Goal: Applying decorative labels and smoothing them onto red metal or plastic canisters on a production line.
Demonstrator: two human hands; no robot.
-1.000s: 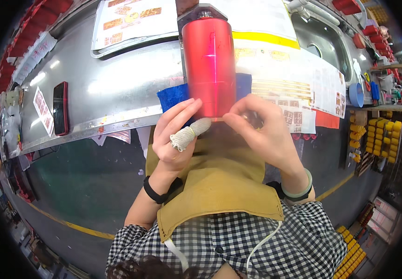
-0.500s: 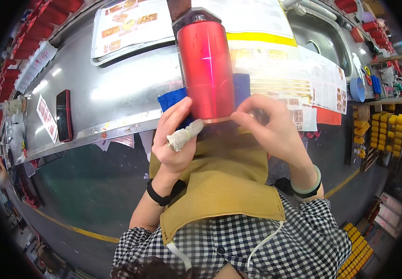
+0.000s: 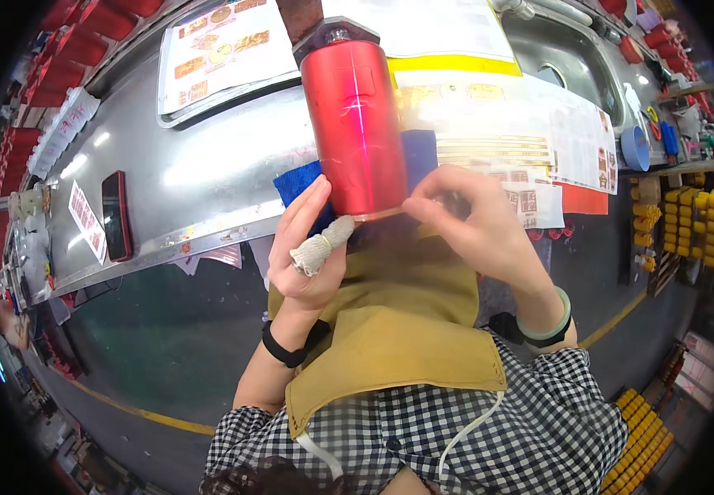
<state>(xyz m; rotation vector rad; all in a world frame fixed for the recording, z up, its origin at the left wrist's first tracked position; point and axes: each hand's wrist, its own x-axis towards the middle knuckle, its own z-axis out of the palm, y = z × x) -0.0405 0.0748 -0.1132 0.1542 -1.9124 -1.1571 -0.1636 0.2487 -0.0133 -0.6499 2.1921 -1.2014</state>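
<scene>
A shiny red metal cylinder (image 3: 355, 124) extends toward me over the bench edge, its far end against a dark angular holder (image 3: 336, 35). My left hand (image 3: 303, 239) curves around its near left side, fingers pressed to the wall. A whitish knitted cover (image 3: 322, 246), tied with a band, wraps one of its digits, at the near rim. At the rim's right side my right hand (image 3: 464, 219) pinches thumb against forefinger. A thin gold-coloured strip (image 3: 386, 214) runs along the rim toward that pinch. Its held end is hidden. Blue cloth (image 3: 297, 180) shows on both sides beneath the cylinder.
Printed sheets and gold strips (image 3: 493, 150) lie right of the cylinder, before a sink (image 3: 555, 49). To the left are a tray (image 3: 169, 120) with a printed sheet, a phone (image 3: 115, 216) and a narrow printed slip (image 3: 86, 221). A blue bowl (image 3: 634, 150) stands far right.
The cylinder and holder appear slightly farther left and more tilted in the view. Both hands keep almost the same pose; a little more of the strip shows by the right fingertips.
</scene>
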